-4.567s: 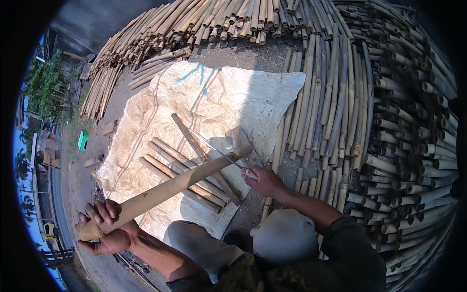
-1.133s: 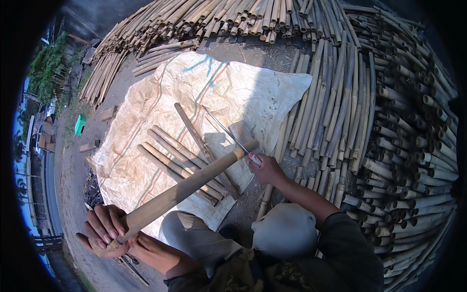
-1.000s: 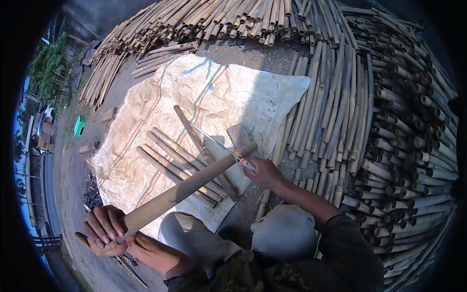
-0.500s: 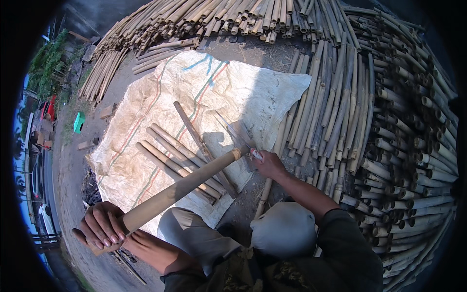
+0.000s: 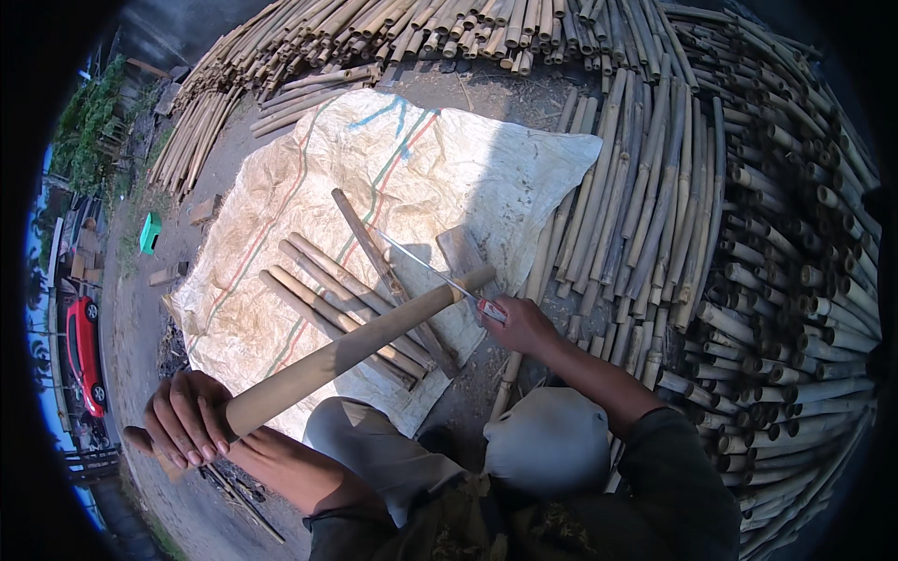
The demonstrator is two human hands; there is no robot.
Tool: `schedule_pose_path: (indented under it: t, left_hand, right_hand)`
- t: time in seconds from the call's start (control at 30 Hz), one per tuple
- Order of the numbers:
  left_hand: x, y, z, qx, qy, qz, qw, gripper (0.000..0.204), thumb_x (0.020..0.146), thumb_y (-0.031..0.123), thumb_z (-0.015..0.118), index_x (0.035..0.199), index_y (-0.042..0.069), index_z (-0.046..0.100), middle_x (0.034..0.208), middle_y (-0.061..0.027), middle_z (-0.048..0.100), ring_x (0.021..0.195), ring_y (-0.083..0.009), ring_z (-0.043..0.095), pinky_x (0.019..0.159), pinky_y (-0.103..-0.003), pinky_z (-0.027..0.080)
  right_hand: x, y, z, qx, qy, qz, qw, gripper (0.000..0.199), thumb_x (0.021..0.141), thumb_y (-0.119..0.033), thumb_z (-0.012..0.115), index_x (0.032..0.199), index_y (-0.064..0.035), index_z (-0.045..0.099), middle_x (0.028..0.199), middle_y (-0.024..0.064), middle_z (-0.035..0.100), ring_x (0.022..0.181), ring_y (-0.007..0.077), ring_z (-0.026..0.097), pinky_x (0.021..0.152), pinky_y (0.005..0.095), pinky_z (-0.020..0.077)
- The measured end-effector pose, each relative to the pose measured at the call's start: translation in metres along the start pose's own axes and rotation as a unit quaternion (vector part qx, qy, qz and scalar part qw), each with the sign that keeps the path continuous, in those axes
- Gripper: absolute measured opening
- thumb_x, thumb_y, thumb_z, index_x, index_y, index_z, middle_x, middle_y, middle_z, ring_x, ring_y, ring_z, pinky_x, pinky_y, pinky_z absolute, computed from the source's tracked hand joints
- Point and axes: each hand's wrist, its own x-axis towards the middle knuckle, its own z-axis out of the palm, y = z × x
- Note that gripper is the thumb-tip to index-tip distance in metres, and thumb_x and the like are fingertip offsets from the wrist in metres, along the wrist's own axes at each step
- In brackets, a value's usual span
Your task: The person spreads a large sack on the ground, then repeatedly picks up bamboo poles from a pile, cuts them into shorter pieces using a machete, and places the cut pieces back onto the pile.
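Faces great stacks of bamboo poles (image 5: 786, 309), piled down the right side and fanned across the top. Has a red car (image 5: 84, 360) well apart at the far left. Looks down on a stained white woven sheet (image 5: 496, 159), spread out ahead with red and green stripes and blue marks, partly in sun and partly in shadow. Holds a thick bamboo pole (image 5: 327, 365) slantwise above the sheet, from lower left up toward the middle of the view. Has several thinner bamboo lengths (image 5: 374, 252) lying on the sheet below, partly hidden behind the thick pole. Lays a narrow-bladed handsaw (image 5: 488, 309) across the thick pole close to the far end; cannot tell how deep into the bamboo. Wraps the left hand (image 5: 187, 421) firmly over the near end of the pole, with fingers curled. Closes the right hand (image 5: 519, 327) round the red-and-white saw handle, just beside the far end.
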Motion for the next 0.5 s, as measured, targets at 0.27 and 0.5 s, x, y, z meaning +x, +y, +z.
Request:
schedule_pose_path:
  t: [0.27,0.5]
  left_hand:
    - [-0.043,-0.142,-0.059,0.349,0.376,0.075,0.855,0.091,0.096,0.065,0.056,0.157,0.007,0.022,0.143,-0.0258,0.045,0.129,-0.0481,0.054,0.109,-0.063,0.044]
    - [-0.087,-0.194,-0.147,0.421,0.480,-0.115,0.761,0.035,0.106,0.020,0.055,0.127,-0.006,0.047,0.091,-0.0107,0.063,0.074,-0.0175,0.064,0.071,-0.033,0.058]
  right_hand:
    - [-0.004,0.056,0.024,-0.018,0.061,0.136,0.989,0.042,0.089,-0.038,0.069,0.102,0.0013,0.066,0.094,0.0306,0.069,0.095,0.0483,0.067,0.083,0.0526,0.0536]
    - [-0.055,0.077,0.029,-0.143,0.149,0.092,0.974,0.059,0.093,-0.030,0.069,0.136,0.0075,0.051,0.133,0.0320,0.051,0.125,0.0481,0.051,0.106,0.0515,0.0423]
